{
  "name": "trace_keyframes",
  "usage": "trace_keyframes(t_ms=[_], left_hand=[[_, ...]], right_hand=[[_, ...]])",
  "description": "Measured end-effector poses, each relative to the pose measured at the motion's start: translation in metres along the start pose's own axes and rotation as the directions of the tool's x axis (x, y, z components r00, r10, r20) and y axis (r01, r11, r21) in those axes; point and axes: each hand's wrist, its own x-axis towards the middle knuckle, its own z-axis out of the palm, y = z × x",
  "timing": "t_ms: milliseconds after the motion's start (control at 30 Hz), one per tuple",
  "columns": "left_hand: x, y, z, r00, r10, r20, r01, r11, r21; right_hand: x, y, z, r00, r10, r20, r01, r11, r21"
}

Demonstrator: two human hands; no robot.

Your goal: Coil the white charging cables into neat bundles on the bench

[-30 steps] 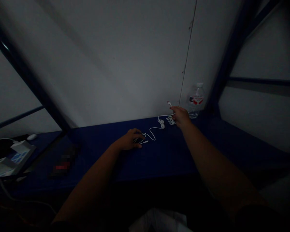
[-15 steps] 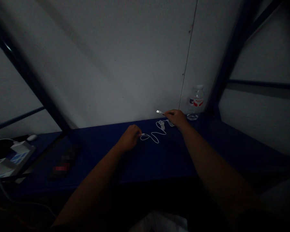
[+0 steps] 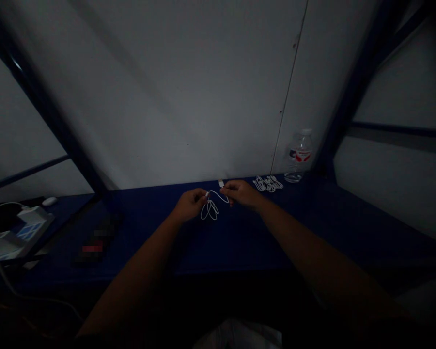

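Head view: two hands are pinching one white charging cable (image 3: pixel 210 210). The left hand (image 3: pixel 191 204) is gripping near one connector, the right hand (image 3: pixel 241 193) near the other, with loops forming between them over the blue bench (image 3: pixel 312 213). One coiled cable (image 3: pixel 268 183) and one water bottle (image 3: pixel 298 156) are standing off to the right.

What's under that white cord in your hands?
The white cord lies on a dark blue tabletop. Your left hand and right hand hide the tabletop beneath them.
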Motion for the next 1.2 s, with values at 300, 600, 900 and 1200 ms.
trace_keyframes(t_ms=[300,600,900,1200], left_hand=[[0.003,-0.004,0.001,0.991,-0.131,0.03,0.133,0.927,-0.351],[0.001,-0.011,0.006,0.967,-0.254,0.035,0.223,0.763,-0.607],[0.001,-0.006,0.015,0.977,-0.195,0.085,0.198,0.691,-0.695],[-0.001,-0.003,0.009,0.968,-0.239,0.071,0.221,0.692,-0.687]], right_hand=[[0.0,0.002,0.011,1.0,0.016,-0.021,-0.016,1.0,0.003],[-0.003,0.0,0.026,1.0,0.005,0.003,-0.005,0.998,0.065],[0.0,0.009,0.029,0.999,-0.019,-0.045,0.02,1.0,0.024],[-0.002,0.008,0.027,0.997,-0.035,-0.072,0.031,0.998,-0.057]])
